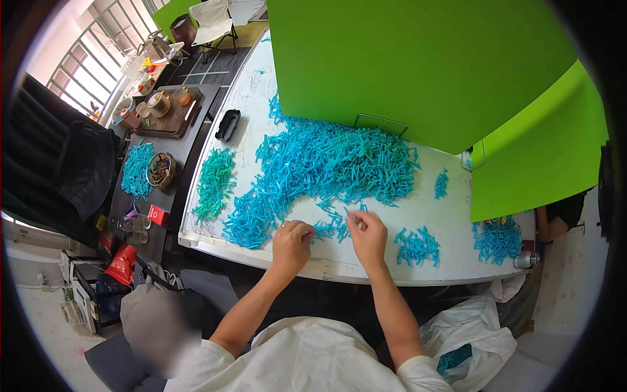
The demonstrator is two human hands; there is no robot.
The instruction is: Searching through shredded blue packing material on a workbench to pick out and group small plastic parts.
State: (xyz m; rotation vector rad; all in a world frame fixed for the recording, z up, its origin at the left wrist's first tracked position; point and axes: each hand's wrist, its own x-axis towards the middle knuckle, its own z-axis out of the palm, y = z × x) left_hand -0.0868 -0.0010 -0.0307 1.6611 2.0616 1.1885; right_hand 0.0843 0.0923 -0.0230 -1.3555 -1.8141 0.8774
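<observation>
A large heap of small blue, stick-like plastic pieces (326, 157) covers the middle of the white table (313, 258). My left hand (292, 245) is at the heap's near edge, fingers curled and thumb pressed in; whatever it holds is hidden. To its right, my right hand (367, 236) makes a pinch, thumb against forefinger, over a loose scatter of blue pieces (333, 225). What sits between those fingertips is too small to make out. A smaller blue pile (418, 247) lies right of my right hand, and a greener pile (215, 183) lies at the left.
Green panels (418, 59) with wire handles stand along the table's far and right sides. A black tray (228, 125) lies far left. Another blue pile (498, 240) is at the right end, near a person's arm (552, 225). A white bag (470, 333) stands below right.
</observation>
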